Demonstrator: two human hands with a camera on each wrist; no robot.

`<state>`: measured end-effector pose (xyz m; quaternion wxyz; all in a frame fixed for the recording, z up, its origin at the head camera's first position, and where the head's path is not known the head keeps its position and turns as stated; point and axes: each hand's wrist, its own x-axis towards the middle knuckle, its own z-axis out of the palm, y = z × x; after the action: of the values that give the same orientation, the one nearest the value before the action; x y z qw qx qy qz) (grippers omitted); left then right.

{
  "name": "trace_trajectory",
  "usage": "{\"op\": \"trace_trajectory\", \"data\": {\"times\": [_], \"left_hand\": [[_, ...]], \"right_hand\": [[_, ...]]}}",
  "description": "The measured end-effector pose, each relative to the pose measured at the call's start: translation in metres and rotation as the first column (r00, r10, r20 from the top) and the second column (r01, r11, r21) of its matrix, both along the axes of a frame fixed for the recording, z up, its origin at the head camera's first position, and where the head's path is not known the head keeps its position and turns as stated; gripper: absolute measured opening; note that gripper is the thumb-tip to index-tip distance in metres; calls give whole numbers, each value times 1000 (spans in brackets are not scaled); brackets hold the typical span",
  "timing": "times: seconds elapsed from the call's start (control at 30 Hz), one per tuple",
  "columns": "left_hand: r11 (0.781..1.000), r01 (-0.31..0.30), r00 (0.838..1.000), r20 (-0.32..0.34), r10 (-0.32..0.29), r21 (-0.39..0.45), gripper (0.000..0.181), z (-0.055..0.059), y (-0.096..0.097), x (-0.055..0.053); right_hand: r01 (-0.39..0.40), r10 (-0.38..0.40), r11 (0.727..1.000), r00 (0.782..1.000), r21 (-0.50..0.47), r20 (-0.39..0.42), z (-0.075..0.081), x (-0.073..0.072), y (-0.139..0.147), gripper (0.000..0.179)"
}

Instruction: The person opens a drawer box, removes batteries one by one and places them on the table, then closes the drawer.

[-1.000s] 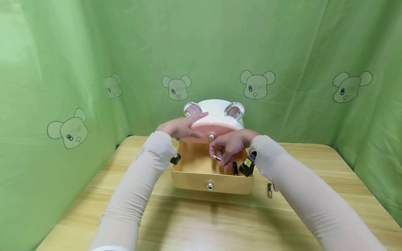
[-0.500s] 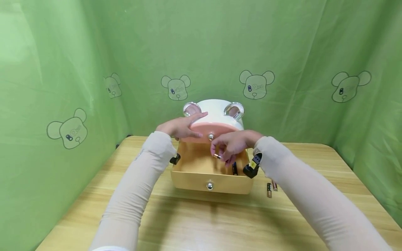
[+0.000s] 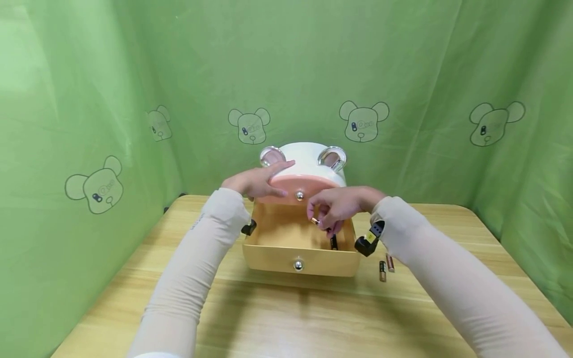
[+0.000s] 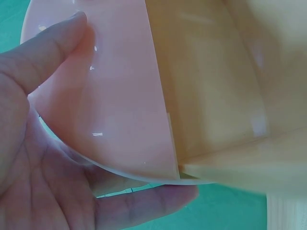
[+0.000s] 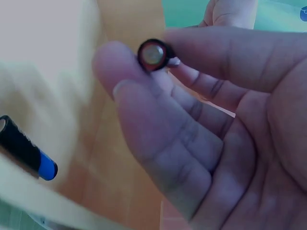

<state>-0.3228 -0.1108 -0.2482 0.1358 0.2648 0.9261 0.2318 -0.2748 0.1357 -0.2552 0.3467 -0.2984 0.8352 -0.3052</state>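
Observation:
A white and pink drawer box with silver-rimmed ears stands on the table, its lower yellow drawer pulled out. My left hand grips the box's left side; in the left wrist view the thumb lies on the pink front and the fingers reach round the edge. Above the drawer, my right hand pinches a small battery between thumb and fingers, one round end facing the right wrist camera. Inside the drawer's right side lies a black battery, with a blue end in the right wrist view.
Two more batteries, one black and copper and one reddish, lie on the wooden table right of the drawer. A green curtain with bear drawings surrounds the table at the back and sides.
My right hand has shifted a little to the right over the drawer, still pinching the battery. My left hand keeps its hold on the box.

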Motion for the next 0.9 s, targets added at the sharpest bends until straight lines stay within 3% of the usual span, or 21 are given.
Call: {"op": "trace_trajectory", "data": {"times": [0.13, 0.47, 0.9], "left_hand": [[1000, 14, 1000, -15, -14, 1, 89, -1, 0, -2], [999, -33, 999, 35, 31, 36, 87, -2, 0, 1], [999, -33, 999, 28, 32, 39, 87, -2, -1, 3]], "right_hand": [[0, 0, 1000, 1000, -28, -4, -1, 1, 4, 26], [43, -43, 997, 999, -60, -5, -3, 3, 17, 24], [63, -66, 995, 997, -73, -35, -4, 5, 36, 45]]}}
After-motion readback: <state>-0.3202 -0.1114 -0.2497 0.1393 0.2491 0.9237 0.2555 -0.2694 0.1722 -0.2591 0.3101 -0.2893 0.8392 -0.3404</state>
